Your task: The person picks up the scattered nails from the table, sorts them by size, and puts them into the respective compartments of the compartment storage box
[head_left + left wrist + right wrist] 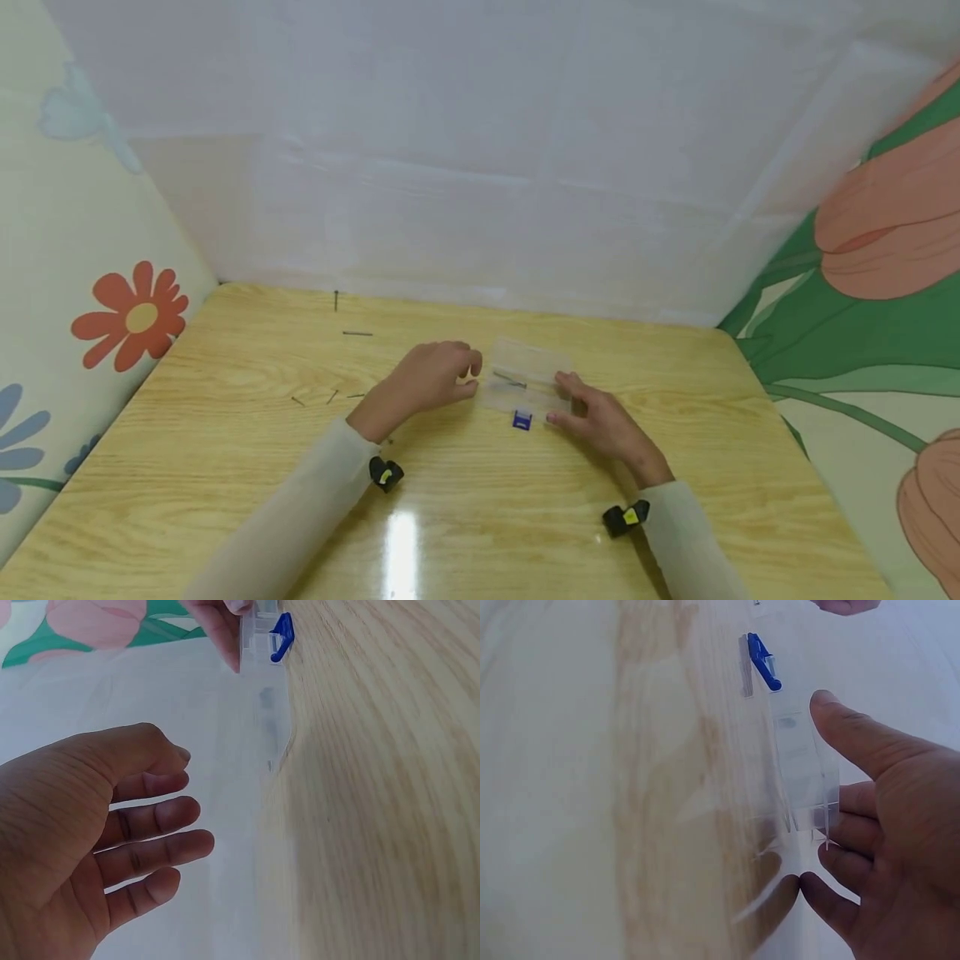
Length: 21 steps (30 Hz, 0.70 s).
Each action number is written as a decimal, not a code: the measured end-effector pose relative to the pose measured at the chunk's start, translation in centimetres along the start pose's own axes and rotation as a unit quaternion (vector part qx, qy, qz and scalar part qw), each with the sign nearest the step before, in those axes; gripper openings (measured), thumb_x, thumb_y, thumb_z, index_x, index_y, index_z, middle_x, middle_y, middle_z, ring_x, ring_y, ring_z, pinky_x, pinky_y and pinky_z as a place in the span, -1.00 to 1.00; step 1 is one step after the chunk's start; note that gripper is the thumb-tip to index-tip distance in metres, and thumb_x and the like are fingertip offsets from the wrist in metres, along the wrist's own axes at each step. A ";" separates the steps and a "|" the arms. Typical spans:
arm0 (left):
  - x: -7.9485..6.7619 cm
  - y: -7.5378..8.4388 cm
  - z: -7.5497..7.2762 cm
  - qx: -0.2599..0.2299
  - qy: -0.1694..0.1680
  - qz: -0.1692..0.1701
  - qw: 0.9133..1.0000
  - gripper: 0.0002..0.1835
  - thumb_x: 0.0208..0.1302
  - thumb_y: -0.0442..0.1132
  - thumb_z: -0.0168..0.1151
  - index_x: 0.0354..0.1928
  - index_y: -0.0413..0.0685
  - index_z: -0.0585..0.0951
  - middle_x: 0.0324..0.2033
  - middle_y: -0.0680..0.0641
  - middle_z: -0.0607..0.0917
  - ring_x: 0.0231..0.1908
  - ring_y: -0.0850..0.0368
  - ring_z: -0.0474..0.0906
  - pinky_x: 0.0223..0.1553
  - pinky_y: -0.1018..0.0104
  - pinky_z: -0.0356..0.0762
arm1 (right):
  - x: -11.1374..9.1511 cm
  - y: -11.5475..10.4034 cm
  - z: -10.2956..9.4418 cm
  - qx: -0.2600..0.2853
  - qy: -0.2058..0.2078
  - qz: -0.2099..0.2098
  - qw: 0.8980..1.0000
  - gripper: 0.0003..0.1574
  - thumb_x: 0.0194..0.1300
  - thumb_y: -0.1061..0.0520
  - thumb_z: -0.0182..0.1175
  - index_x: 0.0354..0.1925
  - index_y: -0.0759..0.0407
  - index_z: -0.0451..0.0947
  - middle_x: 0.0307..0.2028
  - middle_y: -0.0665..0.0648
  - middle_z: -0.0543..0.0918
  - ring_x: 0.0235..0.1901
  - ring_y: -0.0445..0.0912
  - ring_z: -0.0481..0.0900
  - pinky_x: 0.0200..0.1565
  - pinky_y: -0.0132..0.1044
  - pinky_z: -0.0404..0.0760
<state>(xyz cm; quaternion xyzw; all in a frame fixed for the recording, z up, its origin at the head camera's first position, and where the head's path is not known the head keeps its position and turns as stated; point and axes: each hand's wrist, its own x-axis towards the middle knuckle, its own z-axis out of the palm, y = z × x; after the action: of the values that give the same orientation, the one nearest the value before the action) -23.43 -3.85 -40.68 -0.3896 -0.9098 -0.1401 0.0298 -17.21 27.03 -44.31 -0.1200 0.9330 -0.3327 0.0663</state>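
A clear plastic box (538, 360) with a blue latch (522, 420) on its front lies on the table. Inside it, a thin dark nail-like piece (510, 379) shows through. My left hand (435, 377) hovers just left of the box, fingers loosely bent and holding nothing. At the box's right end is my right hand (603, 421), its fingers spread around the front right corner. In the right wrist view the thumb of that hand (900, 817) lies along the box's near side and the fingers pass behind its end. The latch (763, 661) sticks out from the front there.
Several nails or screws are scattered on the wood table (465, 517) to the left, among them an upper one (336, 300) and a level one (357, 333). Small pieces lie near my left forearm, including a short screw (297, 402). A white sheet (420, 167) hangs behind the table.
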 end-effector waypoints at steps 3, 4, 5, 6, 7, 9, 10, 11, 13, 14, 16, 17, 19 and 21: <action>-1.2 -0.4 -0.4 0.003 -0.008 -0.009 1.000 -0.84 0.39 -0.12 0.34 -0.10 0.00 0.69 -0.24 0.03 0.67 -0.35 0.17 0.58 -0.45 0.28 0.51 | -0.1 -0.1 -0.1 -0.004 -0.002 0.004 1.000 0.00 0.40 -0.19 0.31 0.59 0.10 0.15 0.55 0.19 0.14 0.54 0.11 0.05 0.44 0.11 0.08; -1.6 -0.5 -0.6 0.003 -0.011 -0.012 1.000 -0.84 0.39 -0.11 0.34 -0.10 0.00 0.70 -0.24 0.03 0.67 -0.35 0.18 0.58 -0.46 0.28 0.51 | -0.1 0.0 -0.1 -0.006 -0.002 0.002 1.000 0.00 0.40 -0.19 0.31 0.59 0.10 0.15 0.55 0.21 0.13 0.54 0.12 0.05 0.44 0.12 0.08; -2.1 -0.7 -0.7 0.004 -0.013 -0.016 1.000 -0.84 0.39 -0.12 0.34 -0.10 0.00 0.70 -0.24 0.03 0.67 -0.36 0.18 0.57 -0.46 0.28 0.50 | -0.1 -0.1 -0.2 -0.005 -0.001 0.002 1.000 0.00 0.40 -0.19 0.31 0.59 0.10 0.15 0.55 0.21 0.14 0.53 0.12 0.05 0.44 0.12 0.08; -2.6 -0.9 -0.8 0.006 -0.015 -0.020 1.000 -0.84 0.38 -0.12 0.35 -0.11 0.00 0.70 -0.25 0.04 0.66 -0.37 0.18 0.56 -0.48 0.28 0.50 | -0.2 0.0 -0.2 -0.006 -0.001 0.000 1.000 0.00 0.40 -0.19 0.31 0.59 0.11 0.15 0.54 0.22 0.14 0.53 0.13 0.05 0.43 0.12 0.09; -3.0 -1.2 -0.9 0.006 -0.017 -0.024 1.000 -0.84 0.38 -0.12 0.35 -0.11 0.00 0.70 -0.26 0.04 0.66 -0.39 0.19 0.55 -0.49 0.28 0.49 | -0.2 0.0 -0.2 -0.006 0.000 -0.002 1.000 0.00 0.40 -0.19 0.31 0.59 0.12 0.15 0.54 0.23 0.14 0.53 0.14 0.06 0.43 0.13 0.09; -3.9 -1.8 -1.1 0.007 -0.024 -0.035 0.999 -0.85 0.37 -0.12 0.36 -0.12 0.00 0.71 -0.27 0.05 0.66 -0.41 0.20 0.53 -0.51 0.28 0.47 | -0.2 0.0 -0.2 -0.005 0.000 -0.006 1.000 0.00 0.40 -0.17 0.32 0.58 0.14 0.16 0.54 0.25 0.14 0.53 0.16 0.06 0.43 0.13 0.08; -4.3 -2.1 -1.2 0.008 -0.025 -0.037 0.999 -0.85 0.36 -0.13 0.37 -0.13 0.00 0.71 -0.28 0.05 0.66 -0.42 0.20 0.52 -0.51 0.28 0.47 | -0.2 0.0 -0.2 -0.006 0.000 -0.008 1.000 0.00 0.40 -0.17 0.32 0.58 0.15 0.16 0.54 0.26 0.14 0.53 0.17 0.06 0.43 0.14 0.08; -4.8 -2.3 -1.2 0.009 -0.028 -0.041 0.999 -0.86 0.35 -0.14 0.38 -0.14 -0.01 0.71 -0.28 0.06 0.66 -0.43 0.21 0.52 -0.51 0.28 0.47 | -0.2 0.0 -0.2 -0.004 0.001 -0.006 1.000 0.00 0.39 -0.17 0.32 0.58 0.14 0.16 0.54 0.25 0.15 0.53 0.15 0.06 0.43 0.13 0.08; -5.6 -2.9 -1.4 0.014 -0.034 -0.046 0.998 -0.87 0.34 -0.16 0.39 -0.16 -0.01 0.72 -0.29 0.06 0.66 -0.43 0.21 0.52 -0.50 0.27 0.48 | -0.2 0.0 -0.2 -0.006 0.003 -0.007 1.000 0.00 0.39 -0.17 0.32 0.58 0.14 0.16 0.53 0.25 0.15 0.53 0.16 0.06 0.43 0.13 0.09; -6.0 -3.2 -1.5 0.017 -0.036 -0.048 0.998 -0.88 0.33 -0.16 0.40 -0.17 0.00 0.71 -0.29 0.07 0.66 -0.43 0.21 0.52 -0.49 0.27 0.48 | -0.2 0.0 -0.2 -0.008 0.002 -0.009 1.000 0.00 0.40 -0.17 0.32 0.58 0.15 0.16 0.53 0.26 0.15 0.53 0.16 0.06 0.43 0.13 0.09; -6.6 -3.6 -1.5 0.021 -0.037 -0.048 0.998 -0.90 0.32 -0.18 0.40 -0.19 0.01 0.71 -0.30 0.07 0.65 -0.43 0.22 0.51 -0.50 0.28 0.48 | -0.1 0.1 -0.2 -0.011 0.004 -0.010 1.000 0.00 0.40 -0.18 0.31 0.58 0.15 0.16 0.53 0.26 0.16 0.52 0.16 0.07 0.43 0.14 0.09; -7.0 -3.8 -1.5 0.020 -0.037 -0.049 0.998 -0.91 0.32 -0.19 0.41 -0.20 0.01 0.71 -0.31 0.07 0.65 -0.44 0.23 0.50 -0.50 0.29 0.47 | -0.1 0.1 -0.2 -0.012 0.004 -0.010 1.000 -0.01 0.40 -0.17 0.31 0.58 0.15 0.16 0.53 0.27 0.17 0.52 0.16 0.07 0.43 0.14 0.09; -7.7 -4.0 -1.5 0.021 -0.039 -0.051 0.998 -0.94 0.32 -0.22 0.40 -0.21 0.02 0.72 -0.31 0.08 0.63 -0.45 0.24 0.47 -0.50 0.30 0.45 | -0.1 0.1 -0.1 -0.012 0.003 -0.014 1.000 0.00 0.40 -0.17 0.31 0.58 0.16 0.15 0.53 0.28 0.17 0.52 0.17 0.07 0.43 0.14 0.09; -8.4 -4.1 -1.7 0.023 -0.040 -0.046 0.998 -0.95 0.31 -0.27 0.40 -0.22 0.01 0.72 -0.33 0.07 0.62 -0.46 0.24 0.46 -0.51 0.30 0.45 | -0.1 0.1 -0.1 -0.011 0.001 -0.014 1.000 0.01 0.40 -0.18 0.31 0.58 0.16 0.15 0.53 0.28 0.17 0.52 0.17 0.07 0.42 0.15 0.09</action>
<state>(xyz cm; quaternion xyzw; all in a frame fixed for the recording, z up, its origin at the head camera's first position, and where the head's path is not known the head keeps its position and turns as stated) -20.67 -12.90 -41.42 -0.3519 -0.9301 -0.1051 -0.0038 -17.18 27.14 -44.30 -0.1331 0.9348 -0.3238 0.0594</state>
